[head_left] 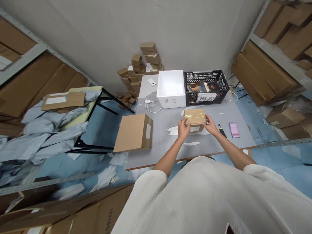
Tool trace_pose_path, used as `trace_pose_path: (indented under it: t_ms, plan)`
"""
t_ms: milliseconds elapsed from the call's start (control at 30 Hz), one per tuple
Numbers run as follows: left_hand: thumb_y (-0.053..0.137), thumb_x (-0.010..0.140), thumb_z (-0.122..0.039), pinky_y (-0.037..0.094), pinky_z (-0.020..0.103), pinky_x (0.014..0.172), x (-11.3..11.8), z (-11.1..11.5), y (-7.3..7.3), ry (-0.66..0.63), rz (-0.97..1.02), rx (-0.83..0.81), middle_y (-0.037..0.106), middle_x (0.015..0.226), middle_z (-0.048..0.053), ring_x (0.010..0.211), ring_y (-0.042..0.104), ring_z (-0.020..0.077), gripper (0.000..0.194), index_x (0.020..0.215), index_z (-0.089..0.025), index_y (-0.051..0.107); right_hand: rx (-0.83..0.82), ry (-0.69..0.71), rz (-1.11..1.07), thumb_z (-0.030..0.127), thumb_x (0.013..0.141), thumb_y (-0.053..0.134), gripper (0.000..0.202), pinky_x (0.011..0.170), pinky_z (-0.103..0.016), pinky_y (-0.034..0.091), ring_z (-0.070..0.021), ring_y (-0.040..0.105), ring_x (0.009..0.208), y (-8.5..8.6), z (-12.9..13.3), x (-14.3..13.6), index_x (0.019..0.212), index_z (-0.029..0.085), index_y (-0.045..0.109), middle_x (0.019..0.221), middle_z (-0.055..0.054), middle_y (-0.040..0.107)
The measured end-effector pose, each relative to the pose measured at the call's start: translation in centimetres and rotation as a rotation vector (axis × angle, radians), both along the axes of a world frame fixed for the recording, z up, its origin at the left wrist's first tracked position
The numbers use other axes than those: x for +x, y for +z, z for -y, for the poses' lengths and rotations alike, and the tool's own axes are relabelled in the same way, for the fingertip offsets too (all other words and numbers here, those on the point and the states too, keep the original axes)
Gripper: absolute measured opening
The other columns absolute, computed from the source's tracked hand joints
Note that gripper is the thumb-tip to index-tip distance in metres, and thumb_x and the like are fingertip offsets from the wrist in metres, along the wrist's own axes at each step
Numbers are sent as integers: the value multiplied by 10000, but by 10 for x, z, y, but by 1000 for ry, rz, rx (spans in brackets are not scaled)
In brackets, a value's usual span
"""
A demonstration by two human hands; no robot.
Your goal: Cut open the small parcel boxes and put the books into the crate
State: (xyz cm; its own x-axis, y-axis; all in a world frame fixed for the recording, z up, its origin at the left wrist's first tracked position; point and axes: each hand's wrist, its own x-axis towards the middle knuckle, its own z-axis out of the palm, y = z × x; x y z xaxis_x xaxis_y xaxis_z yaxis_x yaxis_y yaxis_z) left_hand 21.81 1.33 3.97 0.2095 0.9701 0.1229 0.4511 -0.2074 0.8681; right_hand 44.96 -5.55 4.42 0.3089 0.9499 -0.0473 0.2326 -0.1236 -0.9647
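Observation:
A small cardboard box (195,117) with shiny tape across its top is between my two hands, above the grey table. My left hand (183,128) grips its left side, the thumb near the front edge. On the opposite side, my right hand (211,124) has its fingers closed on the right edge. White paper scraps (172,130) lie under and around the box. To the right of my right hand is a box cutter (222,131) with a yellow-green and black handle. A phone with a pink screen (234,130) lies farther right.
A larger cardboard box (133,132) stands at the table's left edge. Behind are a white foam bin (171,101) and a black crate (204,97) holding packages. A white charger with cable (148,102) and a white device (151,82) lie back left. Loaded shelves flank both sides.

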Motion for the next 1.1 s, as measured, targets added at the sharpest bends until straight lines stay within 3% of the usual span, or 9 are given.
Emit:
trace_pose_path:
  t_ms: [167,300,467,533,600,700,800,1000,1100]
  plan:
    - [695,987,-327,588,404,999,48,9,-5,-83,30,-39,648,1350,119,1132,684,257,373,1354,-267,704,-8,-101,33,286,742,736,928,1256,-521,481,-342,562,1496,0,23,43,1636,254,491,1656,-139,564]
    - [699,972,-302,571,450,1050,61,18,-6,-99,-37,-7,628,1364,138,1227,658,294,355,1324,-263,712,-52,-112,-28,343,770,744,932,1325,-531,386,-321,503,1568,-3,38,59,1660,283,474,1677,-113,557]
    - [543,1017,-166,476,530,1164,63,29,13,-288,-216,234,644,1444,138,1402,580,327,375,1336,-269,712,-89,-144,-173,442,885,660,849,1322,-580,371,-315,509,1571,5,35,47,1695,305,442,1657,-114,592]
    - [522,1051,-211,472,510,1165,65,31,23,-397,-258,286,662,1443,136,1394,589,318,393,1409,-269,674,-54,-100,-201,504,925,621,811,1323,-601,365,-318,546,1539,9,23,33,1690,291,457,1626,-113,626]
    - [541,1081,-333,474,515,1154,63,30,31,-349,-311,291,653,1460,161,1384,588,344,409,1472,-250,630,-11,-10,-224,570,941,626,780,1324,-597,366,-320,558,1528,10,11,16,1658,286,512,1603,-108,649]
    - [567,1078,-470,490,538,1123,49,23,33,-143,-390,222,643,1436,195,1359,595,391,494,1504,-222,588,16,94,-235,651,915,693,748,1328,-554,371,-322,535,1554,0,-2,-6,1566,289,623,1592,-102,660]
    - [557,1066,-410,501,544,1119,19,11,27,-35,-411,152,639,1429,192,1355,603,394,483,1512,-224,570,-72,97,-159,673,885,731,714,1327,-564,370,-337,539,1551,-20,-1,-16,1485,289,689,1598,-106,653]
    - [564,1008,-297,503,530,1166,-48,-12,-1,97,-243,43,627,1458,191,1389,600,365,512,1513,-214,577,-246,-25,136,470,877,728,595,1352,-613,299,-351,426,1623,-53,7,-20,1439,277,696,1684,-115,549]
    - [582,969,-260,526,506,1150,-70,-15,-19,184,-169,-77,648,1412,174,1337,639,348,508,1475,-225,614,-252,0,58,423,882,705,661,1305,-575,399,-320,479,1585,-58,1,-30,1521,281,611,1680,-121,544]
